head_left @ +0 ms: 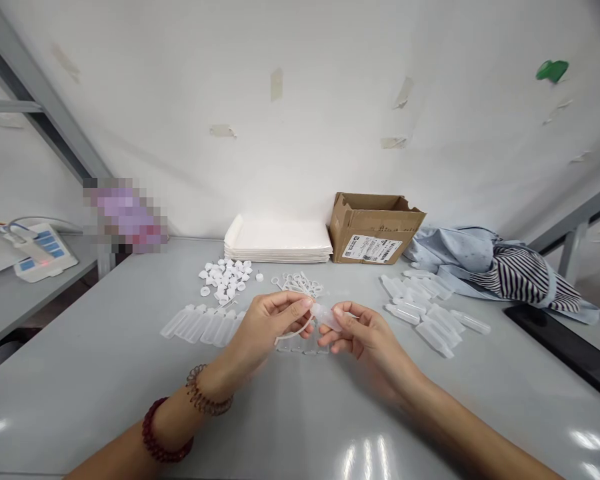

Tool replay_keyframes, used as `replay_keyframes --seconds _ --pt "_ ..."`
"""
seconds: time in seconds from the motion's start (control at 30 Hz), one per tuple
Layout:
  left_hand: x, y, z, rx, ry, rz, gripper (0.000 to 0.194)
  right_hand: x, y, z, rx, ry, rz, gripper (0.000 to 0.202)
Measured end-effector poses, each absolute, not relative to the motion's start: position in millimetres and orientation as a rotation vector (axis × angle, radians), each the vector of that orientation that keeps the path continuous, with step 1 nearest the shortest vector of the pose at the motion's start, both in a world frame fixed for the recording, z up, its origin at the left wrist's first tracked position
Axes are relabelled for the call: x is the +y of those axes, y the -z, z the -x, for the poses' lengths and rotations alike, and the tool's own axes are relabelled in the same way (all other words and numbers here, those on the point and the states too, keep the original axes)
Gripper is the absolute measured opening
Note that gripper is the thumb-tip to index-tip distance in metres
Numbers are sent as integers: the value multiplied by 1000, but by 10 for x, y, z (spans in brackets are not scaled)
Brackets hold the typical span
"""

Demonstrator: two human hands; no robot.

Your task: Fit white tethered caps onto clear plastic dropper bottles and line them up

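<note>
My left hand (280, 317) is closed, thumb and fingers pinched at the neck of a small translucent plastic bottle (327, 317). From these fingers a thin white plastic strap (296, 333) curves down. My right hand (360, 328) grips the bottle's body, which lies tilted between both hands. Beyond my fingers is a pile of white looped straps (303, 283). White caps (225, 277) are heaped to the left of it. A row of translucent bottles (200, 325) runs along the table and passes partly behind my left hand. More bottles (423, 307) lie loose on the right.
On the grey table (290, 413), a stack of white sheets or envelopes (280, 241) and an open cardboard box (375, 230) stand by the wall. Bundled cloth (480, 263) and a black phone-like slab (565, 350) lie right. A white device (45, 253) sits on the left table.
</note>
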State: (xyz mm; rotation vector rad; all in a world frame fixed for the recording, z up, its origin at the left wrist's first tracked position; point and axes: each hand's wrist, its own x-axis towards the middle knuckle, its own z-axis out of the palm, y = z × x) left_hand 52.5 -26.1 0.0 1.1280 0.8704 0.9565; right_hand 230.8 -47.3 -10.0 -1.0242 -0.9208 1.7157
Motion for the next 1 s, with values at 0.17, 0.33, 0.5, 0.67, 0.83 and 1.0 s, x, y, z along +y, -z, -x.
replay_keyframes --seconds 0.17,0.33,0.5,0.67,0.83,1.0 --pt "-280 23 -537 910 -1022 -1368 15 -474 112 -2282 -663 -1893 963 26" --pt "-302 6 -540 793 -1068 -1525 16 -499 102 -2274 -577 -1979 918 23" --pt "-313 12 -527 658 -999 -1644 21 -518 93 -2275 -541 -2014 924 23" --pt "-321 10 -522 717 -995 -1684 17 -536 107 -2274 -680 -1993 960 31" --pt "-295 4 -504 806 -926 -1519 14 -566 100 -2250 -994 -1930 1005 39" --pt "-288 -1 -534 853 -823 -1411 21 -573 101 -2232 -1355 -1550 1033 35"
